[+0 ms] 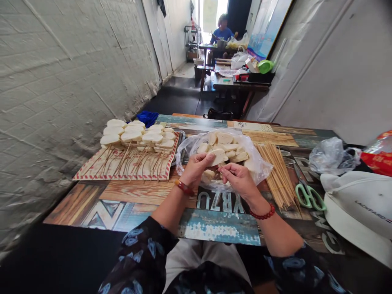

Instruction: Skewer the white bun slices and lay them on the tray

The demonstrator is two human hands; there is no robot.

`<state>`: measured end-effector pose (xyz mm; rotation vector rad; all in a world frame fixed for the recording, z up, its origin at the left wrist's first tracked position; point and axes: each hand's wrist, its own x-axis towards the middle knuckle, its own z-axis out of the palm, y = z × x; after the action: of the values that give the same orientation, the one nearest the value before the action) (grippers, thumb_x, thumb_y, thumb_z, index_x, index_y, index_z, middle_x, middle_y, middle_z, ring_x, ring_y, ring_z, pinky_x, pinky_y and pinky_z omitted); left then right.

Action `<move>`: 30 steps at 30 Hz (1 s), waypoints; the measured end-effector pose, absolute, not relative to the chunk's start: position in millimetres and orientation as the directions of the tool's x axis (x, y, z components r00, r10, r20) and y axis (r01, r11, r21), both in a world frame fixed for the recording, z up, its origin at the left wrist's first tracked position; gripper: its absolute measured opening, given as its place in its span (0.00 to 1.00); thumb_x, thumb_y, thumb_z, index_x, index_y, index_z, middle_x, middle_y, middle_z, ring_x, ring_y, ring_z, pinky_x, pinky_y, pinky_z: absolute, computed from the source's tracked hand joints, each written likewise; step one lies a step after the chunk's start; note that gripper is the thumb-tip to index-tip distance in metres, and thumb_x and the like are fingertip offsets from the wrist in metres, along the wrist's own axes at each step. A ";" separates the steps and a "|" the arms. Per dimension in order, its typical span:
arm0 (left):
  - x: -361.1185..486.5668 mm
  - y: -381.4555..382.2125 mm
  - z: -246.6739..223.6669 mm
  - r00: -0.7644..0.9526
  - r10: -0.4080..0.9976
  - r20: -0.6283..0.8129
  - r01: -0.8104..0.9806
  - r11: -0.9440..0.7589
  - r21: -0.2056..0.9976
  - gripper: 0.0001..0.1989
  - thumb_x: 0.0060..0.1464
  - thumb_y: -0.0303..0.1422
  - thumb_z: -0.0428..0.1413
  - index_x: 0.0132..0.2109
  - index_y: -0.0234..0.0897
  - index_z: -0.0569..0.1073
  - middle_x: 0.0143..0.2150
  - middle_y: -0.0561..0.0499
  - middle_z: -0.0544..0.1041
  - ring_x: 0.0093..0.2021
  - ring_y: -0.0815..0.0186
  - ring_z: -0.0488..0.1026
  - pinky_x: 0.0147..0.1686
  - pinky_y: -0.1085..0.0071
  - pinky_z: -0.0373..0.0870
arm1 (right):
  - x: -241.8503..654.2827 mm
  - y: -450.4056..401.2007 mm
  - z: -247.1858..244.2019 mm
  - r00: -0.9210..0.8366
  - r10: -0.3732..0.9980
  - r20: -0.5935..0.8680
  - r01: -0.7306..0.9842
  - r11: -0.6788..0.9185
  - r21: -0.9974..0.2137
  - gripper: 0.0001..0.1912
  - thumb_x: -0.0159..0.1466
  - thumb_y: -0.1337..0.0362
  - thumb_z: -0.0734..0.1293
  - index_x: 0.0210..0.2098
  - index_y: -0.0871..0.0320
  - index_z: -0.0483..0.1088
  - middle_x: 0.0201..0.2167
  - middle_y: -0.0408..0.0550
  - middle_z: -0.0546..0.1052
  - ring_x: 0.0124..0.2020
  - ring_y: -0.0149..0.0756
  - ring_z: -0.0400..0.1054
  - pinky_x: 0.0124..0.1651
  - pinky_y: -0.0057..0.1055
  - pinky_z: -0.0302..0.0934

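My left hand [197,168] grips a pale, oval steamed bun slice [218,157] between thumb and fingers, over an open clear plastic bag [260,166]. Close beside it, my right hand [237,176] is closed in a pinch on what looks like a thin bamboo skewer, mostly hidden by the fingers. More bun slices [225,138] lie loose in the bag. To the left, skewered bun slices [132,135] are piled in rows on printed paper [92,165], their sticks pointing toward me. A bundle of bamboo skewers [277,179] lies to the right of the bag.
Green-handled scissors [310,197], a white cap [358,204] and a crumpled plastic bag [332,155] are at the right of the patchwork-patterned table [131,192]. Blue cloth or plastic [148,118] sits at the far left edge. Beyond, a person in blue [223,34] sits at another table.
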<state>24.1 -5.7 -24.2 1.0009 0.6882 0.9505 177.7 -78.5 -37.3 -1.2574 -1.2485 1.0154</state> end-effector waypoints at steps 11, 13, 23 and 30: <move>24.3 -7.1 -23.5 0.468 0.884 -0.005 -0.282 0.155 0.947 0.23 0.44 0.50 0.68 0.30 0.31 0.79 0.27 0.50 0.76 0.28 0.70 0.72 0.34 0.72 0.74 | 180.3 -79.4 -41.8 0.099 0.991 0.094 0.102 0.084 -0.991 0.20 0.61 0.47 0.72 0.30 0.59 0.75 0.17 0.41 0.73 0.20 0.29 0.63 0.29 0.28 0.58; 24.2 -7.2 -23.3 0.476 0.880 0.006 -0.272 0.141 0.952 0.23 0.45 0.50 0.68 0.28 0.31 0.78 0.25 0.52 0.74 0.27 0.71 0.70 0.33 0.72 0.73 | 180.3 -79.4 -41.8 0.098 0.991 0.094 0.102 0.084 -0.991 0.20 0.61 0.46 0.72 0.29 0.59 0.75 0.17 0.41 0.73 0.21 0.29 0.63 0.29 0.28 0.59; 20.9 -2.8 -21.4 0.447 0.893 -0.050 -0.372 0.236 0.898 0.23 0.42 0.48 0.70 0.34 0.30 0.81 0.32 0.48 0.79 0.30 0.68 0.74 0.33 0.71 0.75 | 179.2 -80.3 -31.3 0.136 0.989 0.065 0.019 0.063 -0.998 0.17 0.58 0.50 0.72 0.29 0.59 0.75 0.15 0.38 0.69 0.18 0.28 0.60 0.27 0.29 0.56; 7.7 9.7 -12.5 0.265 0.961 -0.083 -0.616 0.235 0.752 0.15 0.53 0.30 0.64 0.49 0.35 0.78 0.45 0.47 0.81 0.40 0.64 0.80 0.40 0.68 0.80 | 185.7 -83.4 -23.0 0.101 0.995 0.009 -0.057 0.015 -0.998 0.15 0.57 0.53 0.72 0.33 0.60 0.77 0.14 0.37 0.67 0.17 0.26 0.55 0.23 0.27 0.49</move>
<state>7.7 9.7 -12.5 0.6741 0.6180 1.1811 185.7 -83.4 -23.0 -1.2043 -1.0982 1.1529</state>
